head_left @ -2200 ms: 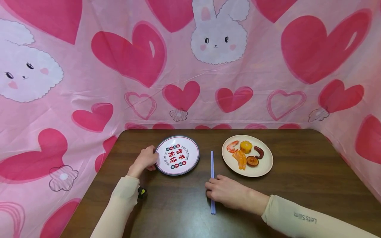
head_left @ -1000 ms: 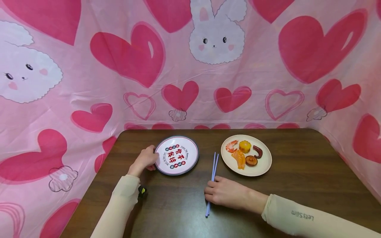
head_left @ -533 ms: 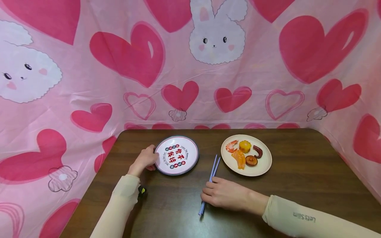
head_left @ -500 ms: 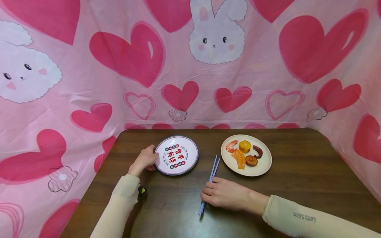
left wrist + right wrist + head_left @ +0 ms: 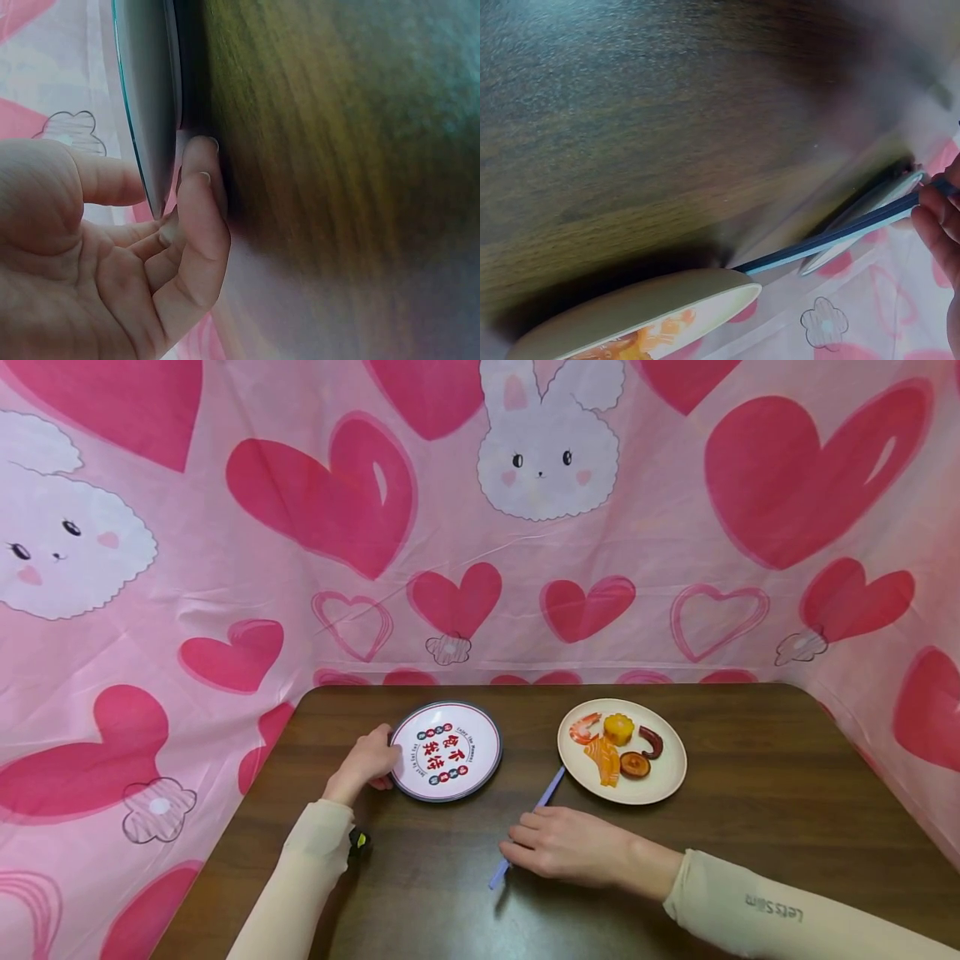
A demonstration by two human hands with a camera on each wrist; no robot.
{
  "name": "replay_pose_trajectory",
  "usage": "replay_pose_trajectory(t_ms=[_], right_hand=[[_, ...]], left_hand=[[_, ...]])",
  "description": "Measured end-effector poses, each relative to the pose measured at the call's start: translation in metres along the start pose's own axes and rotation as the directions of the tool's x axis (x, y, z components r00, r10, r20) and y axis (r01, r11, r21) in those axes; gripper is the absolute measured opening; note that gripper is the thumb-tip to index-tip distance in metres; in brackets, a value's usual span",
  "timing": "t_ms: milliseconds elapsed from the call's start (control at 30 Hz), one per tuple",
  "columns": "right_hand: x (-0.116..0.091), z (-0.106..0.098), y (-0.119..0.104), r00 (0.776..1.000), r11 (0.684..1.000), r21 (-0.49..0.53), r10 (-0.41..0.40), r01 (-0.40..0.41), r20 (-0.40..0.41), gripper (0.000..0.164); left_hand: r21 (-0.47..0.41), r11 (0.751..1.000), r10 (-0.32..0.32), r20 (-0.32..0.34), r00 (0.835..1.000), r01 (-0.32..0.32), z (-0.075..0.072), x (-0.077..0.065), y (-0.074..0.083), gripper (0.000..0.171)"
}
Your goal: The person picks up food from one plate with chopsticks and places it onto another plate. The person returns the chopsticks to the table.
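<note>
Left sleeve [image 5: 294, 889]: pale, stretchy-looking cloth, ending at the wrist.
Left grip: the left hand [image 5: 365, 758] pinches the left rim of the white plate [image 5: 447, 752], thumb over it and fingers curled below.
White plate: round, shallow and glossy, with dark rim and red printed characters; it rests on the desk [image 5: 435, 877], in the same place as 2.2 seconds ago.
Chopsticks [image 5: 551, 786]: slim, straight, lilac; they lie slanted between the two plates, far tips just beside the cream plate [image 5: 652, 785]. Earlier they pointed nearly straight ahead, and half a second ago their far tips stood apart; now they look like one line.
Right grip: the right hand [image 5: 566, 843] pinches the chopsticks, fingers bent close together.
Cream plate: round, matt-looking; it carries a shrimp [image 5: 586, 727], orange slices [image 5: 602, 760], yellow corn [image 5: 618, 728], a brown mushroom [image 5: 635, 765] and a dark red curved piece [image 5: 651, 743].
Desk: brown, with wood grain.
</note>
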State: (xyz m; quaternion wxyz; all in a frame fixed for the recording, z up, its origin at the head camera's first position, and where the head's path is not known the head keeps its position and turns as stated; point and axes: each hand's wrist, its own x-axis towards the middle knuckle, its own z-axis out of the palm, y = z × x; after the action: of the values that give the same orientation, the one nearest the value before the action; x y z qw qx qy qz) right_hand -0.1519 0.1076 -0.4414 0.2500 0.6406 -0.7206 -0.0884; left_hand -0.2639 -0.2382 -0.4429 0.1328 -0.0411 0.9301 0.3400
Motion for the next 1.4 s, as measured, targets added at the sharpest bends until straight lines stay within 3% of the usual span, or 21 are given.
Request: replay_pose_trajectory(t_ms=[400,533,700,833,933,1100,1400], right_hand=[[0.002,-0.011,0.002,0.994,0.99,0.126,0.076,-0.066,-0.078,0.004],[-0.001,-0.013,0.002,0.99,0.978,0.178,0.122,-0.109,-0.065,0.018],[-0.005,-0.013,0.005,0.981,0.969,0.2,0.167,-0.144,-0.099,0.003],[-0.006,-0.013,0.007,0.965,0.958,0.224,0.217,-0.181,-0.148,0.033],[-0.008,-0.014,0.009,0.95,0.942,0.255,0.266,-0.219,-0.166,0.041],[-0.013,-0.02,0.015,0.917,0.892,0.346,0.364,-0.291,-0.165,0.042],[-0.022,-0.035,0.034,0.831,0.76,0.526,0.531,-0.382,-0.165,0.038]], left_hand=[[0.002,1.0,0.008,-0.005,1.0,-0.008,0.0,-0.001,0.001,0.05],[0.002,1.0,0.008,-0.006,1.0,-0.008,0.001,-0.002,0.001,0.049],[0.008,1.0,0.008,-0.006,1.0,-0.008,0.002,-0.002,0.001,0.052],[0.011,1.0,0.006,-0.003,1.0,-0.006,0.002,-0.001,0.0,0.056],[0.012,1.0,0.004,-0.001,1.0,-0.004,0.002,-0.001,-0.001,0.058],[0.012,1.0,0.007,0.003,1.0,-0.007,0.002,0.0,-0.002,0.059],[0.005,1.0,0.014,0.007,1.0,-0.014,0.001,0.001,-0.003,0.055]])
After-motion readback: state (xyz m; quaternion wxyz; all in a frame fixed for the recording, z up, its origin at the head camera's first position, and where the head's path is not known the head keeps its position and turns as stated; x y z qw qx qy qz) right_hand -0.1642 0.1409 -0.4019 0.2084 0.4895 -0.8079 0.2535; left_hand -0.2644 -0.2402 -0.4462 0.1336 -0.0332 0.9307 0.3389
